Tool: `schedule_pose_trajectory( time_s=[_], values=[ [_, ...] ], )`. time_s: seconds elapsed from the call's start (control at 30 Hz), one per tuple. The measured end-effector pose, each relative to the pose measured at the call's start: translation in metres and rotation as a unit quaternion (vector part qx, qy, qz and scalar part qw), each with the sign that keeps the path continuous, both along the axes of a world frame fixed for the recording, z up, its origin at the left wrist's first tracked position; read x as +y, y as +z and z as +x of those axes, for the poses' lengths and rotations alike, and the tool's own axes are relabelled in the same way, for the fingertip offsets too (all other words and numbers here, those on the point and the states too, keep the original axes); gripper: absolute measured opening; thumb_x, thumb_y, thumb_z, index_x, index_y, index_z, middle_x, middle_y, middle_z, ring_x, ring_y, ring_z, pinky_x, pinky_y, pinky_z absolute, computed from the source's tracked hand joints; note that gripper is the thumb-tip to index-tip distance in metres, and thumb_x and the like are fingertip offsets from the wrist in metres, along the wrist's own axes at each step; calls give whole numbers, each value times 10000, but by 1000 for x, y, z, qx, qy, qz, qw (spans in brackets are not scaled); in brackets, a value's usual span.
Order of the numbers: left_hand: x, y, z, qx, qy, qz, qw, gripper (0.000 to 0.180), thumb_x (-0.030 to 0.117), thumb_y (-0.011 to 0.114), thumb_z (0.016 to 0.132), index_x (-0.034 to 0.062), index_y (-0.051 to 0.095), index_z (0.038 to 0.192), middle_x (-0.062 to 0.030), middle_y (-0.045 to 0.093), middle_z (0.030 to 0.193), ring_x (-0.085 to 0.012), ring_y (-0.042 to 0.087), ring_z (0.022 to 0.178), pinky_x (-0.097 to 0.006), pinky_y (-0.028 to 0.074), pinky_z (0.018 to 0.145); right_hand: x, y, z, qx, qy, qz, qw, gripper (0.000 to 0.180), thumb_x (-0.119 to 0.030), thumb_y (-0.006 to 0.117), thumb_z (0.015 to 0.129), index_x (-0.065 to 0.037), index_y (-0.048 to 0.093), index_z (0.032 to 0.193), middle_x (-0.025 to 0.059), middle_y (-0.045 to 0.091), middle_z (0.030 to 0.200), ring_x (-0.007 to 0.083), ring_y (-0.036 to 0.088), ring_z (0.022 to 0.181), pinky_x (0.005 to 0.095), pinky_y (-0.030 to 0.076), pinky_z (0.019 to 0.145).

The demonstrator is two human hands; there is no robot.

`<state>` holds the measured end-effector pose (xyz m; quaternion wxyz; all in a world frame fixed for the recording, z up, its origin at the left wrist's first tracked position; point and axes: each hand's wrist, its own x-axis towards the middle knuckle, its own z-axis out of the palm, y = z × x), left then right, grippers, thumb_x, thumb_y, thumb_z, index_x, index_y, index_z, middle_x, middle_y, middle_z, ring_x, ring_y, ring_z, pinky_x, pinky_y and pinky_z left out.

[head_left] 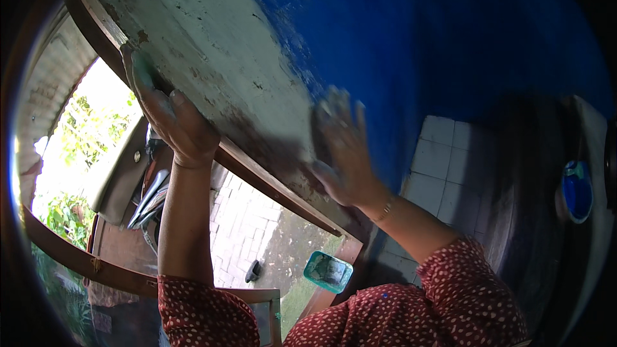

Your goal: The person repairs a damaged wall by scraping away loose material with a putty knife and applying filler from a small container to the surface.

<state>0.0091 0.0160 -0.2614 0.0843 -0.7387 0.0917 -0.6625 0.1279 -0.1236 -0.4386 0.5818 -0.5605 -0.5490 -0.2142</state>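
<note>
In front of me is a wall with a worn, pale grey-white band (212,45) beside a bright blue area (347,19). My left hand (180,122) is at the edge of the pale band, by the wooden frame (247,170). Its fingers reach up along the wall, curved around a small greenish thing (144,71) that is too blurred to name. My right hand (344,148) lies against the wall where pale and blue meet, fingers spread and smeared by motion. Nothing shows in it. Greyish residue coats its fingertips.
A teal tub (328,272) with grey residue stands below, by the frame's lower corner. At the right is a blue bowl-like container (576,191). White tiles (430,160) lie beyond my right arm. Through the opening appear a parked vehicle (119,173), paving (244,218) and a dark shoe-like object (253,271).
</note>
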Motion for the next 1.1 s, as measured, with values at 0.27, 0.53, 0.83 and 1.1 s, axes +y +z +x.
schedule_pose_trajectory(
  time_s=[0.27, 0.53, 0.83, 1.1],
  values=[
    [13, 8, -6, 1, 48, 143, 989, 611, 316, 408, 952, -62, 258, 1408, -287, 249, 1451, -390, 253, 1366, -446, 211, 1124, 25, -17, -37, 51, -75, -102, 991, 892, -691, 292, 878, -13, 224, 1454, 216, 148, 1524, 359, -33, 1430, 578, -134, 1095],
    [-2, 1, -14, 21, 40, 90, 995, 599, 157, 376, 949, -108, 120, 1421, -315, 233, 1441, -415, 252, 1356, -461, 215, 1118, -24, -48, -57, 143, -52, -116, 982, 679, -555, 237, 958, -85, 336, 1438, 135, 174, 1542, 354, -30, 1435, 511, -108, 1120],
    [-30, -5, -6, 17, 38, -7, 999, 611, 137, 378, 920, -75, 135, 1438, -305, 228, 1450, -413, 246, 1357, -465, 208, 1119, 24, -77, -82, 226, -6, -44, 973, 761, -528, 343, 936, 27, 232, 1445, 263, 222, 1489, 362, 125, 1420, 448, 74, 1156],
    [-28, -8, -1, -26, 8, 31, 999, 593, 147, 398, 910, -79, 199, 1420, -302, 269, 1423, -399, 298, 1323, -458, 255, 1095, -1, -155, -76, 331, -60, -188, 923, 739, -520, 307, 948, 57, 296, 1409, 269, 227, 1486, 386, 187, 1398, 416, 140, 1148]
  ],
)
